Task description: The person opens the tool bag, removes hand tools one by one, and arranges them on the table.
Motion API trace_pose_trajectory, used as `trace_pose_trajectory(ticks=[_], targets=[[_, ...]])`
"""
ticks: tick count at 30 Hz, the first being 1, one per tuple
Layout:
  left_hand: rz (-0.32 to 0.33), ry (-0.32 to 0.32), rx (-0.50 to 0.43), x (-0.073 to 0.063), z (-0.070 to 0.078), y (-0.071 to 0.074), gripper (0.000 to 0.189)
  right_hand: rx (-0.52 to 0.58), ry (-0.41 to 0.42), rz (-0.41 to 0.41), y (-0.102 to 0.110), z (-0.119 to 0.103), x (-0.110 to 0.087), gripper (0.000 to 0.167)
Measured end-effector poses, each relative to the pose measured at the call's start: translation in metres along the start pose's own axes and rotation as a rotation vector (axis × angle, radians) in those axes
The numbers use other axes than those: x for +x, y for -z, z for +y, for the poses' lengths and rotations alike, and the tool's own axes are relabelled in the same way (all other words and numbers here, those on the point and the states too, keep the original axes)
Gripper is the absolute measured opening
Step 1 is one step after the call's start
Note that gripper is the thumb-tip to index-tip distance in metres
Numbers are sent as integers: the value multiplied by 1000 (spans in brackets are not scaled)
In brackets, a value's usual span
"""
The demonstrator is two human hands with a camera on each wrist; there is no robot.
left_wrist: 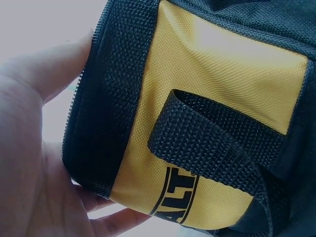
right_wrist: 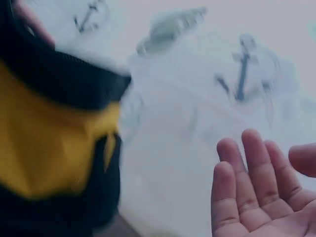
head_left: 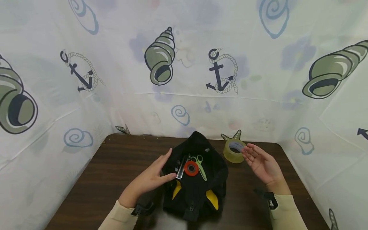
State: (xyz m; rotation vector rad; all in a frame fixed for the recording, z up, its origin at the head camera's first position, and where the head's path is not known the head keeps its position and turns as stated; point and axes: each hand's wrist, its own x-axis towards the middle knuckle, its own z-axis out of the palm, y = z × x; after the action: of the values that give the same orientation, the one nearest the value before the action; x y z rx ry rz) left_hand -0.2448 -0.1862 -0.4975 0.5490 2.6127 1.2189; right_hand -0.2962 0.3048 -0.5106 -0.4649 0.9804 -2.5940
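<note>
A black and yellow tool bag (head_left: 191, 191) sits on the table with its top open. In it lie a red tape roll (head_left: 191, 168), green-handled scissors (head_left: 200, 164) and a slim dark tool with a ridged edge (head_left: 181, 167). My left hand (head_left: 153, 174) rests at the bag's left rim, thumb over the edge and fingers spread along the side. The left wrist view shows its yellow panel (left_wrist: 217, 64) and a black webbing strap (left_wrist: 207, 143). My right hand (head_left: 263, 163) is raised, palm up and holding nothing, its fingertips overlapping a clear packing tape roll (head_left: 230, 155) in the head view.
The dark wood table (head_left: 126, 159) ends at a back edge against a white curtain (head_left: 123, 70) printed with shells and anchors. The curtain also closes in both sides. The tape roll stands near the table's back edge, right of the bag.
</note>
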Motion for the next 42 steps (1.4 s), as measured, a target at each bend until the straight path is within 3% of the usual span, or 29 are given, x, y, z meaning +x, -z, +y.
trace_pose_trajectory(ticks=[7,13,22,27,31,35,39,42], targets=[[1,-1,-4,0,0,0,99,-86,-65,-193,-65,7,10,51],[0,-4,-13,0,0,-1,99,-157,-116,-214,-108,19,19,48],[-1,-5,-18,-2,1,-1,99,-159,-133,-205,-129,43,33,45],[-3,-6,-18,-1,2,0,99,-226,-133,-154,-134,51,43,41],[-3,-9,-17,0,1,-2,99,-348,-135,-97,-138,55,54,41],[-7,-7,-10,0,0,-2,98,-580,-153,-48,-148,57,68,42],[-6,-7,-10,0,1,-2,98,-843,-214,-35,-160,60,83,49],[-3,-10,-6,0,2,-2,99,-949,-279,-50,-168,64,93,53]])
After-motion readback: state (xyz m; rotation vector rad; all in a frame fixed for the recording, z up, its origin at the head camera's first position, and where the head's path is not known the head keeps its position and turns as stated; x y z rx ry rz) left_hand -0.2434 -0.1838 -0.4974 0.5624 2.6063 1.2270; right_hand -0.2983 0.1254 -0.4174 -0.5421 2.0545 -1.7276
